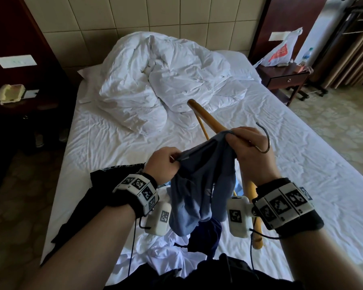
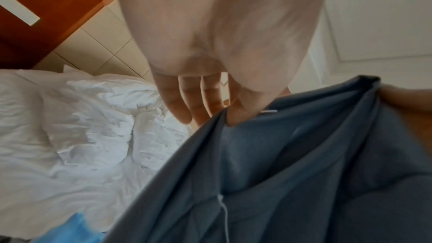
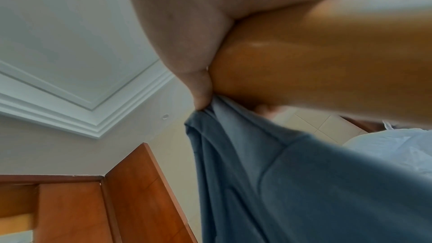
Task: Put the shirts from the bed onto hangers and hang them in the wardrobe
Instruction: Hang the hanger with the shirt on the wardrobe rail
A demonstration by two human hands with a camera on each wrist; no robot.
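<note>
A grey-blue shirt (image 1: 199,181) hangs between my hands above the near end of the bed (image 1: 281,147). My left hand (image 1: 166,162) pinches its edge between thumb and forefinger; the wrist view shows the shirt (image 2: 292,173) under the left hand (image 2: 224,110). My right hand (image 1: 247,147) grips a wooden hanger (image 1: 208,118) by its middle, beside the metal hook (image 1: 266,141), and pinches the shirt's other edge against it. One hanger arm points toward the duvet, the other runs down past my right wrist. In the right wrist view the hanger (image 3: 327,58) lies across my palm above the shirt (image 3: 304,182).
More clothes lie on the bed below my hands: a black garment (image 1: 96,197), a white one (image 1: 168,256) and a dark blue one (image 1: 205,235). A crumpled white duvet (image 1: 155,80) fills the bed's head. A nightstand (image 1: 285,78) with a plastic bag stands at the right.
</note>
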